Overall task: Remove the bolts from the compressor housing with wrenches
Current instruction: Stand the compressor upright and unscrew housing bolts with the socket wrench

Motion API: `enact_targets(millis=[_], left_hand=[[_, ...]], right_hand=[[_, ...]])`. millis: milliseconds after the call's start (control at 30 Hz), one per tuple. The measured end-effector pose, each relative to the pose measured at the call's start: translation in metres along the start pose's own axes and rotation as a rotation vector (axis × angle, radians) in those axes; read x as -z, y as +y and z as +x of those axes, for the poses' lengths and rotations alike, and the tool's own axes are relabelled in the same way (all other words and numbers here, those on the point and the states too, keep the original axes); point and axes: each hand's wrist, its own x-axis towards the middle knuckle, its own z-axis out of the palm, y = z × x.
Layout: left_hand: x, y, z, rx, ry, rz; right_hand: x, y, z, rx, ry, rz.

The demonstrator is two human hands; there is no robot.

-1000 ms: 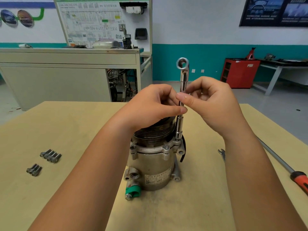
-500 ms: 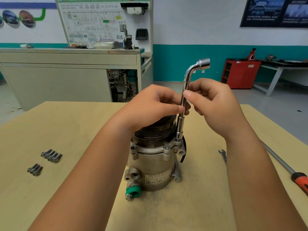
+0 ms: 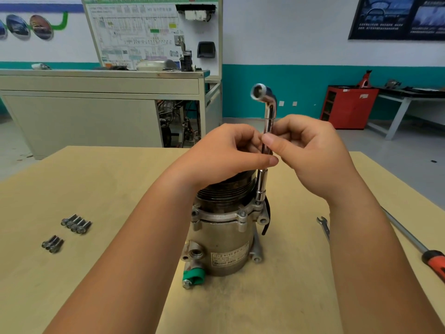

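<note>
Loose bolts [image 3: 76,223] lie at table left. The compressor housing [image 3: 224,239] stands upright at centre. It is cast metal, judged heavy and stable. Left hand [image 3: 228,150] and right hand [image 3: 313,150] both pinch the upright shank of the L-shaped socket wrench [image 3: 267,131], whose socket sits on the housing flange. The wrench looks rigid, with slick chrome, and is best held mid-shank.

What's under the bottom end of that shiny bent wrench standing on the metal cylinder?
The wrench stands with its socket end on a flange ear of the compressor housing. Any bolt head beneath is hidden inside the socket.
</note>
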Motion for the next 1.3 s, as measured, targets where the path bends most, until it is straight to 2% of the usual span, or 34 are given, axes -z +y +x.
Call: enact_targets(millis=[433,900,1033,1100,1300], left_hand=[[0.0023,0.0022,-0.0013,-0.006,-0.018,-0.043],[-0.0021,-0.002,0.001,-0.01,0.031,0.052],[-0.0012,0.0017,-0.0012,0.008,0.021,0.038],[-0.0006,0.0042,-0.0029,0.004,0.02,0.025],[0.0006,0.0012,-0.0016,-0.015,0.012,0.056]], right_hand=[[-0.0007,-0.0049,-0.0019,-0.009,-0.019,0.068],[-0.0037,0.0007,0.0008,0.001,0.046,0.01],[-0.0006,-0.0007,0.0008,0.003,-0.03,-0.025],[-0.0003,-0.0014,0.0001,-0.014,-0.057,0.031],[-0.0023,0.0006,-0.0002,0.005,0.035,0.04]])
